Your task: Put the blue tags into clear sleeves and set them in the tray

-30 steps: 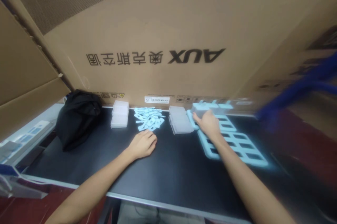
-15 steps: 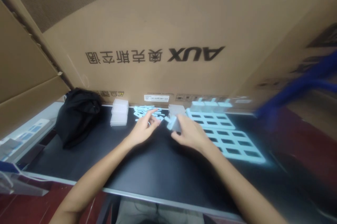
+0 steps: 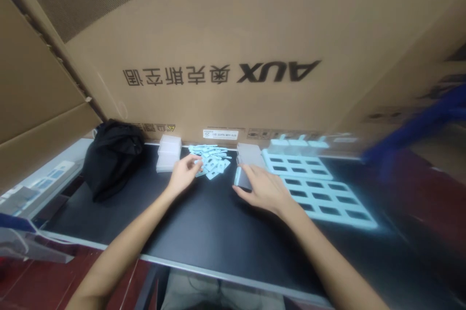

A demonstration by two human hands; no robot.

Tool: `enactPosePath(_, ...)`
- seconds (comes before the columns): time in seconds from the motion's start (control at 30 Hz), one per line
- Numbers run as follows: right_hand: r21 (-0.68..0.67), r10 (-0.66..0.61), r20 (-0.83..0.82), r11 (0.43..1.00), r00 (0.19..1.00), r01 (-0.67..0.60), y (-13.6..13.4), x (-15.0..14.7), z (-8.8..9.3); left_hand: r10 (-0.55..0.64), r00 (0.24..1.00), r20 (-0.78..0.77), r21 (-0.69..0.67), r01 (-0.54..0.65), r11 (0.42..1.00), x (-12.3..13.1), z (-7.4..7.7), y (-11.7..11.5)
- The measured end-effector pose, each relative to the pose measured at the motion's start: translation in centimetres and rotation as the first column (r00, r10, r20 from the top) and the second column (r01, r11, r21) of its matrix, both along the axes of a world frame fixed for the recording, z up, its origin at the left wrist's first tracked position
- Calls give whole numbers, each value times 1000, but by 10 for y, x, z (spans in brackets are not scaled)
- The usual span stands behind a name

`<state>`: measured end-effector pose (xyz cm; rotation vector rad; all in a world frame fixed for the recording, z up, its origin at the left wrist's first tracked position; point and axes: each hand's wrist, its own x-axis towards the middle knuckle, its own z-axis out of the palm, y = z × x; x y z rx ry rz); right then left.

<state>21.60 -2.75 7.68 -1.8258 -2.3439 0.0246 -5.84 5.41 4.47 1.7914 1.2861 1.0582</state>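
Whereas half a second ago the right hand (image 3: 264,188) held a clear case (image 3: 242,178) up between both hands, its fingers now lie spread over that case on the black table (image 3: 218,222). The left hand (image 3: 184,175) has shifted leftward, and its fingers curl together at the near edge of the pale-blue tabs (image 3: 213,163). They may be pinching one, but blur hides it. Beyond the fingertips, the cardboard box (image 3: 255,19) reads "AUX" upside down, and its white label (image 3: 220,134) is illegible.
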Motion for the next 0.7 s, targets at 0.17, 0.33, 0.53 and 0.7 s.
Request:
enactPosePath(0.17,-47,-6,94,999,996,11,3,-10,8,45,924,-380,239,51,970,12,-13,10)
enactPosePath(0.33,-28,-18,152,999,988,23,25,-24,21,73,819,-570,296,121,948,18,-15,4)
enactPosePath(0.53,-65,24,176,998,984,-12,71,-44,19,90,698,-711,380,273,884,14,-7,-25)
enactPosePath(0.7,-72,41,152,997,988,-30,87,-55,16,-27,643,-765,351,452,820,5,-8,-51)
